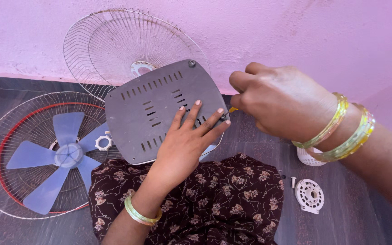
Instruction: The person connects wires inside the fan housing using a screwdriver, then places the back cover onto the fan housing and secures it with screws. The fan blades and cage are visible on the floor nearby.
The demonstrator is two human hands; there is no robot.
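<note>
Pressing the grey plate (159, 109), left hand (184, 145) spread (right hand (277, 102) pinching a screwdriver (232, 109)).

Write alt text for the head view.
A left hand presses flat on a grey slotted plate while the right hand holds a yellow-tipped tool at its corner. A blue fan blade lies in a wire guard alongside.

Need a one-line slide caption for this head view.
Left hand steadies a grey vented plate; right hand works a screwdriver at its corner.
</note>
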